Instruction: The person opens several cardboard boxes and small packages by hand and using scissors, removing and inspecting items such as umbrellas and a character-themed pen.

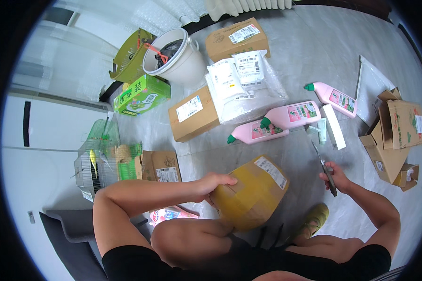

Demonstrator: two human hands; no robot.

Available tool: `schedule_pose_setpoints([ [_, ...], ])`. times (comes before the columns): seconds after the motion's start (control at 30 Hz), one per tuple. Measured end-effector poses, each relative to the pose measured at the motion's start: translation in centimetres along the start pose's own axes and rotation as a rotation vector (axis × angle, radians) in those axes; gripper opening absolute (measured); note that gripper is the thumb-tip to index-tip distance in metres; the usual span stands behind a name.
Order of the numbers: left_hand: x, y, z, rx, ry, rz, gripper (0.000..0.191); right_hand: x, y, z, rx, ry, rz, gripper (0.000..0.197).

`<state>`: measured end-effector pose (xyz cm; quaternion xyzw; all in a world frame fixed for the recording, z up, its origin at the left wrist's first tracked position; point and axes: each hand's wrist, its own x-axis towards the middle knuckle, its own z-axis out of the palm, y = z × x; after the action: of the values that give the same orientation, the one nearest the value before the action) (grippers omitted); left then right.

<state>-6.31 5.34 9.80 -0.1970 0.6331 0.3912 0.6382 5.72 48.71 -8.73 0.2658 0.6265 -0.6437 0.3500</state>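
My left hand (214, 188) grips the upper left side of a cardboard box (251, 196) wrapped in yellow tape, held tilted above my knee; a shipping label (271, 172) is on its right part. In my right hand (337, 177), out to the right of the box, is a tool with a dark handle and a narrow serrated metal blade (316, 151), probably a knife or small saw. The blade points away from me and is apart from the box. Beyond the hands lie several pink bottles with green caps (293, 115), beside a long white box (333, 127).
Ahead are a bubble-wrapped parcel (249, 109), a sealed carton (193, 114), another carton (237, 40) and a white bucket (176, 59). Opened cardboard boxes (406, 123) lie at the right. At the left stand a birdcage (98, 161), a green box (142, 95) and a dark chair (70, 228).
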Motion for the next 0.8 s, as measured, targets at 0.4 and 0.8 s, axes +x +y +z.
schedule_pose_setpoints([
  [0.4, 1.4, 3.8, 1.7, 0.287, -0.038, 0.056, 0.096, -1.8, -6.3, 2.6, -0.324, -0.279, -0.314, 0.062],
  [0.8, 3.6, 1.7, -0.4, 0.36, -0.005, 0.38, 0.078, -5.1, -11.3, 3.8, -0.8, -0.023, -0.571, 0.071],
])
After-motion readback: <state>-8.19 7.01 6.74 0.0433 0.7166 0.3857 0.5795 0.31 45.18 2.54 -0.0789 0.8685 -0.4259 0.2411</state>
